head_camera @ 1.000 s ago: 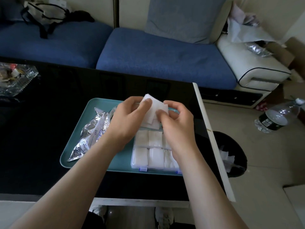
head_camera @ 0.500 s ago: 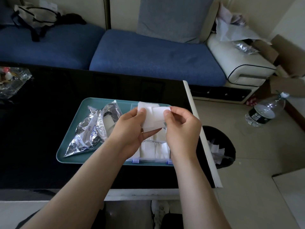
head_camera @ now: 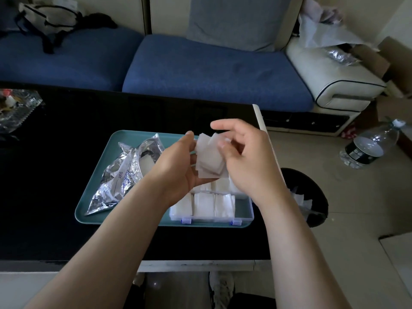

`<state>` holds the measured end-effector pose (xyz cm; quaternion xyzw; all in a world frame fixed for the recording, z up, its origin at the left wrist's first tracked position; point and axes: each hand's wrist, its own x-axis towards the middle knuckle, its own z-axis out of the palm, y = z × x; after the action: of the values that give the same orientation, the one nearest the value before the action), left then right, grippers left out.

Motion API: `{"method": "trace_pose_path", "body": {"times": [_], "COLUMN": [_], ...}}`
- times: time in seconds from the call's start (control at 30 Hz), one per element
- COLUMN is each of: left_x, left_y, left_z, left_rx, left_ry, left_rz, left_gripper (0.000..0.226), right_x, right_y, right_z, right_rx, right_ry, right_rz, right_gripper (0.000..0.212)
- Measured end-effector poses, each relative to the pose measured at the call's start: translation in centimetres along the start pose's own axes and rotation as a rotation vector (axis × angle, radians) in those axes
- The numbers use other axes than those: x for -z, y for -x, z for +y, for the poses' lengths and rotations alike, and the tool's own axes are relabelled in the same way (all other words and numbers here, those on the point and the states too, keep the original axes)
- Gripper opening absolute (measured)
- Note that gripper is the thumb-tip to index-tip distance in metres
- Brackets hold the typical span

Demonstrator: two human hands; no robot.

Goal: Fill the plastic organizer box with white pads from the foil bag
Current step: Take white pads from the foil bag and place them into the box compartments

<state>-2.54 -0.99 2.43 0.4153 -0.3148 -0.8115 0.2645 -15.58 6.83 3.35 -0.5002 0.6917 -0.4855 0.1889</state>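
Head view has your two forearms reaching over the near white edge of a glossy black table (head_camera: 55,175), whose right edge is a white strip running away from you. One teal tray (head_camera: 93,197) sits near that right edge, with wide bare tabletop to its left. On the tray's right half lies the one clear organizer box (head_camera: 243,216), lid open, with two blue latches (head_camera: 186,221) on its near wall. Three compartments of its near row show white stacks, and the row behind is mostly hidden by your hands. One crumpled foil bag (head_camera: 124,172) lies on the tray's left half, just beside the box, mouth open toward the far side. Your left hand (head_camera: 178,172) hovers above the box, fingers curled around a fanned stack of white pads (head_camera: 209,157), thumb up along its edge. Your right hand (head_camera: 247,166) meets it with the thumb pressed on the front pad and the index finger raised; I cannot count the held pads. Off the table's right edge stands one dark bin (head_camera: 312,197) on pale tile, and farther right lies one water bottle (head_camera: 367,148). One glass dish (head_camera: 15,108) sits at the table's far left. Beyond are a blue sofa (head_camera: 200,70), one grey cushion (head_camera: 234,21), one tote bag (head_camera: 46,18) and a cardboard box (head_camera: 379,61).
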Motion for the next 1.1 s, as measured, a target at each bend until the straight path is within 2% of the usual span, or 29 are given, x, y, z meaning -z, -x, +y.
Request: {"method": "trace_pose_path", "body": {"times": [0.1,0.23,0.43,0.53,0.7,0.8,0.93,1.1], "left_x": [-0.2,0.0,1.1,1.3,1.7,1.9,1.7,2.0], "left_y": [0.4,0.5,-0.1,-0.3,-0.7,-0.9,-1.0,-1.2], "left_z": [0.1,0.1,-0.3,-0.2,-0.3,-0.4,-0.5,-0.6], "left_rx": [0.030,0.040,-0.114,-0.152,-0.187,-0.213,-0.266,-0.240], "left_ry": [-0.038,-0.074,-0.329,-0.420,-0.527,-0.582,-0.647,-0.670], "left_rz": [-0.072,-0.125,-0.108,-0.092,-0.076,-0.075,-0.063,-0.012], "left_gripper": [0.055,0.041,0.037,0.038,0.046,0.048,0.038,0.035], "right_x": [-0.5,-1.1,-1.3,-1.3,-0.9,-0.6,-0.8,-0.6], "right_y": [0.0,-0.1,-0.1,-0.3,-0.5,-0.5,-0.4,-0.4], "right_z": [0.0,0.6,0.8,1.0,1.3,1.6,1.9,1.7], "right_rx": [-0.019,0.005,0.057,-0.060,-0.246,-0.289,-0.301,-0.220], "right_ry": [0.018,0.078,0.253,0.243,0.038,-0.013,0.011,0.070], "right_rz": [-0.064,0.013,0.118,0.093,0.008,0.042,0.110,0.331], "right_gripper": [0.039,0.040,0.032,0.029,0.019,0.018,0.017,0.021]}}
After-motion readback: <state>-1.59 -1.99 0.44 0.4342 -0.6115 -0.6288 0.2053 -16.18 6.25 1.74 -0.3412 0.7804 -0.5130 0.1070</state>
